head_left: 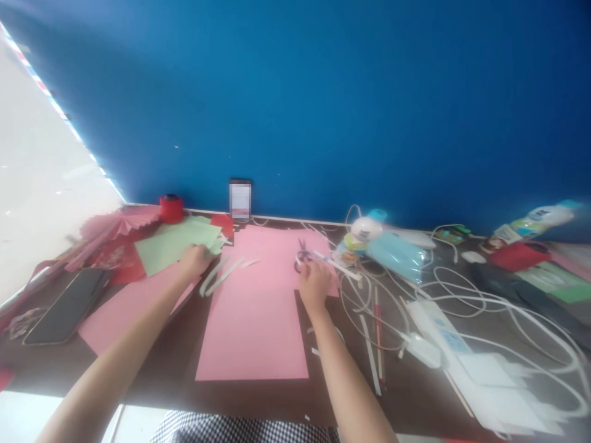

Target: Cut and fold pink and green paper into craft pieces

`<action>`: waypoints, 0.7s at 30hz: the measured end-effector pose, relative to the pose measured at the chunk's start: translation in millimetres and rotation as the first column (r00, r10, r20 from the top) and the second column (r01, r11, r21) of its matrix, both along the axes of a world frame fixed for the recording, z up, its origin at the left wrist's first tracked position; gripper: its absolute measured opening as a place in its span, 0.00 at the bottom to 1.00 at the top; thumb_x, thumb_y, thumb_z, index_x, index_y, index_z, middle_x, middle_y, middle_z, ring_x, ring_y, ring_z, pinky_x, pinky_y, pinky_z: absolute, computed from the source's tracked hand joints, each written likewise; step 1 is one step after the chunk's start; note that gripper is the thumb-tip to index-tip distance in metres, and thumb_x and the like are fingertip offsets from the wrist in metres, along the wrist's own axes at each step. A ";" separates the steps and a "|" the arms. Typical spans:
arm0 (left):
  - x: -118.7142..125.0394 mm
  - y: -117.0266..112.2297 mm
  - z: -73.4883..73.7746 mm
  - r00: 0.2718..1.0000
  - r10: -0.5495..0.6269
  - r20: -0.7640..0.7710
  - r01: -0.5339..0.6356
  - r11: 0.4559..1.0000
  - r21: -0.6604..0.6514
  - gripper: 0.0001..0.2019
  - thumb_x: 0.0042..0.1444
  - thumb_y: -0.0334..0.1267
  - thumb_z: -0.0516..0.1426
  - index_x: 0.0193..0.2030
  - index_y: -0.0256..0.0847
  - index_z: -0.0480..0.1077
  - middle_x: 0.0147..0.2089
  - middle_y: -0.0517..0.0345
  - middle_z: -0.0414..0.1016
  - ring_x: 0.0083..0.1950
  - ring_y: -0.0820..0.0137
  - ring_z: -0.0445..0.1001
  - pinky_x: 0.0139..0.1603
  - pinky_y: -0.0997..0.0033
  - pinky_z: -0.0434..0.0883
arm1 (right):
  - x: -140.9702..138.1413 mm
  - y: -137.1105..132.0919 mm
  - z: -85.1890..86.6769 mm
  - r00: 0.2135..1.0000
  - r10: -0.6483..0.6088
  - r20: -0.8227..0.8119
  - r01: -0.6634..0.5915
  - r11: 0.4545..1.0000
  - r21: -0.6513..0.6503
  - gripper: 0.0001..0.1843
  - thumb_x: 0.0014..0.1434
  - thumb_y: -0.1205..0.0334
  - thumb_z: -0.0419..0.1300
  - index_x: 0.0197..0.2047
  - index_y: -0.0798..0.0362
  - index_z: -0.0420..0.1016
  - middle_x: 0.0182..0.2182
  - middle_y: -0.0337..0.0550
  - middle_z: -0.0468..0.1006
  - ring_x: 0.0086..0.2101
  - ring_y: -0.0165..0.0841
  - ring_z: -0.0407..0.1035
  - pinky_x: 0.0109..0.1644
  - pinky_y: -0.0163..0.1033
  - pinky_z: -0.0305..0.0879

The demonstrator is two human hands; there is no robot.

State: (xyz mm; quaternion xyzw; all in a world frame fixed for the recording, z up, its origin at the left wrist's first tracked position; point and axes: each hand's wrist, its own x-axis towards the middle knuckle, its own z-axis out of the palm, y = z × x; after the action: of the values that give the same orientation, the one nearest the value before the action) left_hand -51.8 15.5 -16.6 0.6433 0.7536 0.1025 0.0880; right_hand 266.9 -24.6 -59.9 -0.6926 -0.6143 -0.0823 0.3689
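Note:
In the head view my left hand (194, 261) is at the right edge of the light green paper (173, 240), its fingers curled and partly hidden. Small pale paper scraps lie beside those fingers; blur hides what they grip. My right hand (316, 282) rests over the pink paper, its fingers closed at the handles of a pair of scissors (302, 251). The blades point away from me. Beneath lies a large pink sheet (253, 332), overlapping more pink paper behind it. Thin white paper strips (221, 275) curl across its left side.
On the left are a dark phone (69, 306), red paper, a pink pleated fan (115, 224) and a red roll (171, 209). To the right stand a white bottle (367, 229), a blue plastic pack (398, 253), tangled white cables and a power strip (438, 326). A blue wall closes the back.

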 end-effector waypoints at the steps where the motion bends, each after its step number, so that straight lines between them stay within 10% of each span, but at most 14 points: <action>1: -0.3 1.5 -0.8 1.000 -0.003 0.014 0.004 1.000 -0.016 0.18 0.50 0.50 0.53 0.37 0.36 0.72 0.42 0.44 0.72 0.35 0.62 0.73 0.32 0.71 0.64 | -0.3 -0.1 0.1 1.000 -0.003 -0.008 0.003 1.000 0.003 0.10 0.57 0.63 0.50 0.33 0.56 0.72 0.38 0.50 0.76 0.41 0.41 0.64 0.45 0.44 0.53; 21: -2.6 -13.4 15.7 0.910 0.066 0.410 -0.080 0.997 0.017 0.16 0.42 0.51 0.58 0.27 0.39 0.73 0.24 0.55 0.74 0.24 0.68 0.69 0.25 0.72 0.62 | -2.5 -1.7 3.4 0.997 0.002 -0.072 -0.004 1.000 -0.031 0.09 0.55 0.63 0.52 0.31 0.56 0.72 0.33 0.50 0.75 0.39 0.41 0.64 0.44 0.44 0.54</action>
State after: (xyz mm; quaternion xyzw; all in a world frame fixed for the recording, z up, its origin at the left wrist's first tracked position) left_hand -54.4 2.1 -0.8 0.5802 0.7403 0.2506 0.2292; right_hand 264.4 -26.4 -56.5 -0.6997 -0.6030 -0.0473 0.3802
